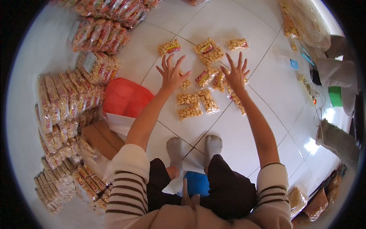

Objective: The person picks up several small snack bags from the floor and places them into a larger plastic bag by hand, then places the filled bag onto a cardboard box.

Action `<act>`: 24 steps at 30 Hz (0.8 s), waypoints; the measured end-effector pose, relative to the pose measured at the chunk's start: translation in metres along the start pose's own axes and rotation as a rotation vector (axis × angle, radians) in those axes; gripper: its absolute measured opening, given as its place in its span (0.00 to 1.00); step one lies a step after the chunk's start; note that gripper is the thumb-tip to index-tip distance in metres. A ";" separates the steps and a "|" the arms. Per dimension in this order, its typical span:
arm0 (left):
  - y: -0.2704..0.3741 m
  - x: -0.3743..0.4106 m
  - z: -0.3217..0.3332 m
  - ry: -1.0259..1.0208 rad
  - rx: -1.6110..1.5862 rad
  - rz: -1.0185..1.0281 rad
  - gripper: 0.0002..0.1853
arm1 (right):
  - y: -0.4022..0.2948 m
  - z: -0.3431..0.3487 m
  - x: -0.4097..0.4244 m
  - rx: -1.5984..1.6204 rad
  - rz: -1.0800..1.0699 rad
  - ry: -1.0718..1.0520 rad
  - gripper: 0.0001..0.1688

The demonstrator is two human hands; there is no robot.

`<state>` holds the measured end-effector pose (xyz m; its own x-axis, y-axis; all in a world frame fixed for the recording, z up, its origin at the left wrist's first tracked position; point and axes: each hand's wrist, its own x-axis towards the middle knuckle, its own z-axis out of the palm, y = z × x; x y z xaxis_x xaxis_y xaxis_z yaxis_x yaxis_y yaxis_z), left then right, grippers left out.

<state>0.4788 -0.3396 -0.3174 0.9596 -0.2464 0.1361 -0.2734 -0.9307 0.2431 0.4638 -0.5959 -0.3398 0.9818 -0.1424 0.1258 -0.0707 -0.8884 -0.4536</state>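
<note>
Several small clear plastic packets of golden snack pieces lie scattered on the white tiled floor before me. My left hand (172, 73) is spread above them, its fingers apart and nothing in it; a packet (185, 83) is partly hidden beside its thumb. Just beyond its fingertips lies another packet with a red and yellow label (169, 47). My right hand (236, 73) is likewise spread, covering parts of packets below it. Between the hands are a labelled packet (203, 78) and, farther off, a pair of overlapping packets (208, 52). Nearer my feet, a packet (190, 111) lies flat.
Stacked bags of snacks (65, 94) line the left side. A red plastic bag (125, 97) and a cardboard box (103, 138) stand by my left arm. At right are a power strip (308, 86) with cables, and a blue card (294, 64). A blue stool (196, 183) is beneath me.
</note>
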 end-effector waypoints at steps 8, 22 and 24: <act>-0.038 0.078 0.040 -0.157 -0.186 -0.064 0.38 | 0.001 0.037 0.085 -0.147 -0.083 -0.270 0.37; -0.037 -0.043 0.012 -0.015 -0.053 0.110 0.31 | -0.078 0.041 -0.030 -0.161 -0.327 -0.151 0.32; -0.050 -0.052 0.002 0.027 -0.059 0.040 0.31 | -0.095 0.041 -0.034 -0.079 -0.377 -0.109 0.32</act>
<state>0.4430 -0.2812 -0.3386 0.9458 -0.2748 0.1730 -0.3158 -0.9024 0.2931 0.4443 -0.4891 -0.3371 0.9540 0.2437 0.1745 0.2892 -0.9009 -0.3235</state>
